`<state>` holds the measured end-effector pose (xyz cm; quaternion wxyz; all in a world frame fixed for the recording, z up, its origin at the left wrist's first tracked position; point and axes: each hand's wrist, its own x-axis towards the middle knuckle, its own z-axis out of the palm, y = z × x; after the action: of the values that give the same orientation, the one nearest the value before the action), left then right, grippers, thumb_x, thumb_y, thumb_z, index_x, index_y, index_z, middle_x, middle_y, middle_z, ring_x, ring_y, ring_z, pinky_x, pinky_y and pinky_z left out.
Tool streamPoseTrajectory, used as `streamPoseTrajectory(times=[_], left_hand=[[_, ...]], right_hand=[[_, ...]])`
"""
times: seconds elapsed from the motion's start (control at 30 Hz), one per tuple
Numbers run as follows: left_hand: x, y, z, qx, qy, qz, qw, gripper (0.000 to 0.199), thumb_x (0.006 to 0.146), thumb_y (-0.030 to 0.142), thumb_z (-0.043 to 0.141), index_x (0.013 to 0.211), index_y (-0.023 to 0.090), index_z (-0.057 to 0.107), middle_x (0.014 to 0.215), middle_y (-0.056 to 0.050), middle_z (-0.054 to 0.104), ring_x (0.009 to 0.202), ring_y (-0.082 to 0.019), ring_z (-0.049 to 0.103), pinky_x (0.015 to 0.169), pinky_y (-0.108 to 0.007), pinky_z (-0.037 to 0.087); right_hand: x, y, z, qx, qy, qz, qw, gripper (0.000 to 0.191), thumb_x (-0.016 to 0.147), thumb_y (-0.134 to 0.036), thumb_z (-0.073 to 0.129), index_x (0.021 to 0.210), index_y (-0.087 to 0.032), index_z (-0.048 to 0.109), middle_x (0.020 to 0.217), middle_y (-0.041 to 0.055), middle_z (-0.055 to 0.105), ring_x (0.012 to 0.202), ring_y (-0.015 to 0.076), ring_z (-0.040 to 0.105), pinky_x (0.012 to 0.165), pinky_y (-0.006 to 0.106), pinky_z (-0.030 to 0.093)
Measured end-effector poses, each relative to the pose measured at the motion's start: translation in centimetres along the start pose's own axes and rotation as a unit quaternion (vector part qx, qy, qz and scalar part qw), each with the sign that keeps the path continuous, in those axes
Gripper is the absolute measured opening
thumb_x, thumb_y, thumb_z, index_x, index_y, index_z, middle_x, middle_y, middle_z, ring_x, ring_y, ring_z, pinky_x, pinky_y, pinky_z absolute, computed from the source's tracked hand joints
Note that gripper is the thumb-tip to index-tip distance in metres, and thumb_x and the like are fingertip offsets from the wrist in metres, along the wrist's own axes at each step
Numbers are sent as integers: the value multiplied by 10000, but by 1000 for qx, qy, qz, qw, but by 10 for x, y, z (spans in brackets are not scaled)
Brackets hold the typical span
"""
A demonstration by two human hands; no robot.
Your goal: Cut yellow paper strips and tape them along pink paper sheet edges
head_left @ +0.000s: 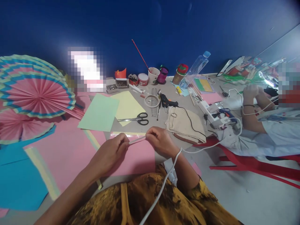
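Note:
Between my two hands a thin pale strip (pixel 137 140) is stretched above a pink sheet (pixel 138 159) at the table's front edge. My left hand (pixel 114 151) pinches its left end, and my right hand (pixel 159 140) pinches the right end with the fingers pressed together. Black-handled scissors (pixel 140 119) lie just beyond the hands, their blades over a pale yellow sheet (pixel 127 106). A light green sheet (pixel 100 112) rests to the left of the scissors. A white cable (pixel 161 187) passes by my right wrist.
Pleated paper fans (pixel 38 95) and blue paper (pixel 21 175) occupy the left side. A black glue gun (pixel 169 102), a folded cloth (pixel 185 123) and a bottle (pixel 195 67) stand or lie beyond my right hand. At the right sits another person (pixel 276 131) near a red chair (pixel 246 161).

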<state>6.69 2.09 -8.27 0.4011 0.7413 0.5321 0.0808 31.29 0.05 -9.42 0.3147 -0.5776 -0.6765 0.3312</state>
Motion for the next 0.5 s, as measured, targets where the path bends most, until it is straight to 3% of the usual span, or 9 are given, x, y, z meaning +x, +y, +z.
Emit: streamPoseTrajectory(times=[0.2,0.5], left_hand=[[-2,-7,-13,-44,3,-31,999,358,902,588,537,977,281,704,1012,-40,796,948,-297,692,796,-363,456],[-4,-10,-21,-59,-11,-26,998,377,906,594,529,814,263,685,891,-26,780,857,-269,686,747,-346,456]], right_hand=[[-8,2,4,50,76,43,995,149,918,-271,617,806,-208,694,765,-1,697,696,148,604,667,263,444],[-12,5,11,154,35,113,981,159,877,-341,613,789,-214,654,636,-38,624,581,130,549,580,249,432]])
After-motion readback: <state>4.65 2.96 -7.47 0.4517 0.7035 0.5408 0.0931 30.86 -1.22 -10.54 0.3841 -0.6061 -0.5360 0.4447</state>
